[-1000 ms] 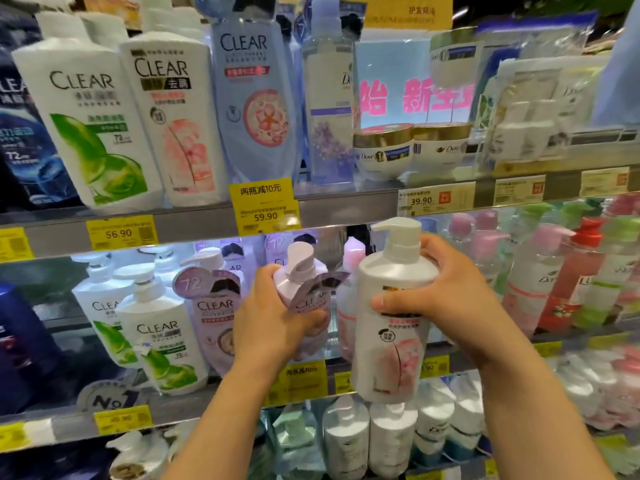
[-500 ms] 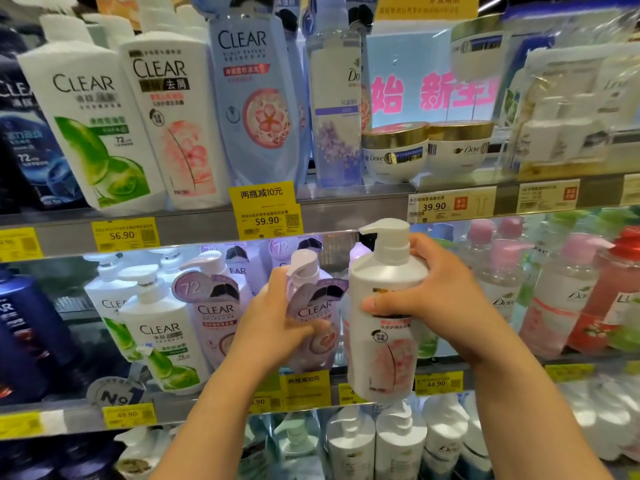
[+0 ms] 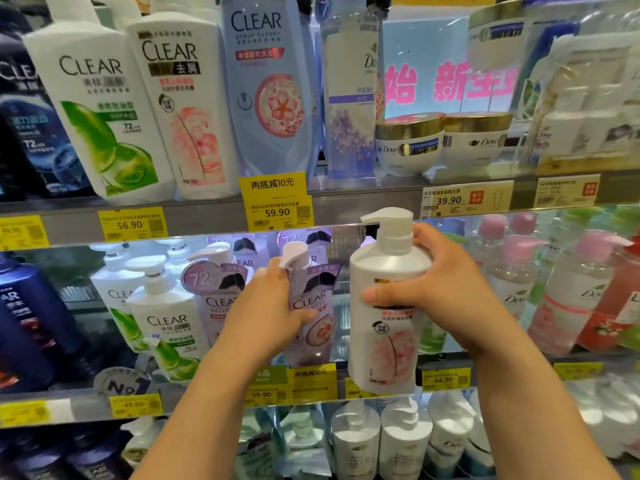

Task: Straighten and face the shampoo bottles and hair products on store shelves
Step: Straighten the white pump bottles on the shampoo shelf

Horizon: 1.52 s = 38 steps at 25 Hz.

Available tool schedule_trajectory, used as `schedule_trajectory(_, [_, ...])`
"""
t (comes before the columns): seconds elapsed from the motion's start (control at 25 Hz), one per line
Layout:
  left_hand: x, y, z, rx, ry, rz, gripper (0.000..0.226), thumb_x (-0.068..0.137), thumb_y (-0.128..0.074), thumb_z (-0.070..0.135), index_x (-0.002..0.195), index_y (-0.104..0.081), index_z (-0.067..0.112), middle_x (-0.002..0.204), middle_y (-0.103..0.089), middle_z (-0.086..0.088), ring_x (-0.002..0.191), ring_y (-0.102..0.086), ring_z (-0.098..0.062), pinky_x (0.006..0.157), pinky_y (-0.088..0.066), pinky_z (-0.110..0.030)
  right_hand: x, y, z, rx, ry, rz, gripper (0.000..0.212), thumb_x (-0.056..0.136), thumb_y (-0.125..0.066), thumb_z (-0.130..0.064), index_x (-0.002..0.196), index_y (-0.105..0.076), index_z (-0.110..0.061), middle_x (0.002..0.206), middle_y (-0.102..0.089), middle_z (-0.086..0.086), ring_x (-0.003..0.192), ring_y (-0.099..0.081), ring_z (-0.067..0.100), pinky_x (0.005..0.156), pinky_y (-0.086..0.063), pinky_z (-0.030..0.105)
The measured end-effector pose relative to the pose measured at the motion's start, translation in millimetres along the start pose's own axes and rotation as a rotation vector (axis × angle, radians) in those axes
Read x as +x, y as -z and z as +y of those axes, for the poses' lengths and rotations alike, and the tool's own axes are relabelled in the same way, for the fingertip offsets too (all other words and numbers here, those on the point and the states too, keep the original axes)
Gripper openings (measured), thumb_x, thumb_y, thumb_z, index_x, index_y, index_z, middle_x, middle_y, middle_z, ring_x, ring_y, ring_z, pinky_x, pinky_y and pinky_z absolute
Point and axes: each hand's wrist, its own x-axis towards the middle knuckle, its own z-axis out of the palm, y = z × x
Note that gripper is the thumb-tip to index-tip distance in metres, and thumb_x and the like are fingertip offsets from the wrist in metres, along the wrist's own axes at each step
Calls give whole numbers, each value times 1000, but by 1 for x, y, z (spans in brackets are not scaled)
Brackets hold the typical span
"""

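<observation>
your right hand (image 3: 446, 292) grips a white pump bottle (image 3: 384, 306) near its shoulder, thumb across the front, fingers curled round the far side. pink blossom print on its label, pump spout pointing left. the bottle is upright, held at the front edge of the middle shelf (image 3: 519, 362), its base overlapping the yellow price tags; whether it rests on the shelf you cannot tell.

your left hand (image 3: 273, 306) holds a lilac clear bottle (image 3: 311, 317) just left of the white one, fingers wrapped round its left side, thumb on the front label. that bottle leans slightly, its pale pump head (image 3: 294, 256) showing above your fingers. a gap of bare shelf back separates the two bottles.

further left on the same shelf: another lilac clear bottle with a round "72" tag (image 3: 204, 277), then white clear bottles with green leaf labels (image 3: 166, 323), then dark blue bottles (image 3: 27, 323) at the edge. to the right, clear dove bottles with pink caps (image 3: 571, 289).

upper shelf: large clear bottles in white (image 3: 93, 109) and pale blue (image 3: 270, 88), two gold-lidded dove jars (image 3: 408, 143).
</observation>
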Motion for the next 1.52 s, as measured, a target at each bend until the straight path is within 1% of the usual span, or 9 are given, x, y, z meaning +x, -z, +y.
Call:
schedule_trajectory(0.24, [5, 2, 1, -1, 8, -4, 61, 78, -79, 38, 128, -46, 23, 118, -53, -2, 104, -59, -25, 81, -51, -39, 0, -12, -2, -9, -2, 28, 71, 39, -93, -40, 103, -64, -44, 97, -74, -19, 82, -72, 4, 77, -63, 43])
schedule_trajectory(0.44, [0, -3, -4, 125, -23, 28, 72, 89, -67, 25, 148, -26, 14, 147, -37, -5, 121, -51, -26, 87, -50, -41, 0, -19, -4, -23, -2, 58, 73, 38, -93, -43, 104, -63, -47, 99, -73, -20, 84, -72, 4, 78, -63, 45])
schedule_trajectory(0.6, [-5, -5, -5, 126, -94, 133, 63, 90, -62, 14, 144, -30, 11, 141, -43, -7, 120, -52, -28, 79, -47, -36, -1, -26, -8, -38, 2, 82, 73, 36, -92, -45, 103, -62, -50, 99, -72, -23, 83, -71, 1, 77, -62, 42])
schedule_trajectory(0.68, [-7, -5, -5, 34, -100, 132, 80, 90, -62, 18, 153, -13, 12, 145, -41, -5, 120, -52, -27, 75, -42, -31, -2, -30, -9, -37, -1, 94, 74, 35, -92, -46, 102, -61, -51, 99, -71, -25, 82, -70, -2, 75, -62, 38])
schedule_trajectory(0.8, [-4, -1, 0, -98, -70, 83, 104, 87, -67, 43, 155, 7, 18, 154, -35, -4, 127, -47, -25, 84, -42, -32, -4, -35, -13, -24, -10, 114, 75, 34, -92, -46, 103, -62, -49, 100, -71, -24, 82, -70, -1, 73, -61, 36])
schedule_trajectory(1.08, [9, 7, 9, -167, -11, 106, 76, 91, -68, 27, 149, -20, 18, 115, -66, -11, 105, -61, -33, 71, -39, -31, -10, -39, -22, -13, -22, 140, 74, 34, -92, -45, 102, -63, -48, 99, -73, -21, 82, -72, 2, 73, -62, 36])
schedule_trajectory(1.28, [9, 18, 7, -226, -13, 20, 72, 90, -68, 28, 145, -22, 17, 87, -54, 5, 83, -53, -20, 70, -41, -34, -12, -40, -31, -9, -9, 131, 73, 35, -93, -44, 102, -63, -46, 97, -73, -19, 82, -73, 3, 70, -61, 33])
schedule_trajectory(1.4, [6, 20, 2, -203, -20, 27, 87, 88, -71, 31, 152, -13, 21, 111, -66, -9, 104, -61, -30, 77, -43, -33, -13, -42, -38, -5, 16, 102, 70, 36, -93, -41, 99, -63, -47, 96, -73, -20, 80, -73, 4, 63, -59, 25])
schedule_trajectory(1.52, [-2, 28, 1, -157, -44, 83, 94, 85, -72, 38, 154, -9, 29, 130, -62, -4, 116, -57, -28, 75, -37, -29, -10, -44, -48, -10, 48, 88, 70, 36, -93, -40, 99, -64, -47, 96, -74, -18, 82, -74, 7, 66, -62, 31])
